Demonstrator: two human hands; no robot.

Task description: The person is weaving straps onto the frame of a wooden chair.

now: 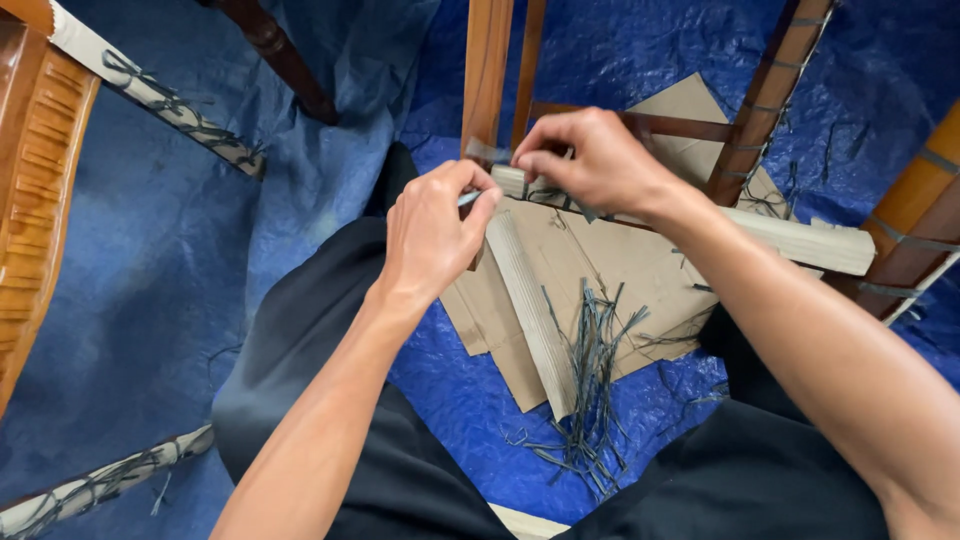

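left hand (432,235), right hand (590,160), both at chair rail (800,240) edge

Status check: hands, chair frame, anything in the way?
Left hand pinching small tool. Right hand gripping strip on chair rail. Cut strips piled on cardboard below.

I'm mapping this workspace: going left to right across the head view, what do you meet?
Carved wooden frame → left hand → right hand → wrapped chair leg → bound orange-brown post.
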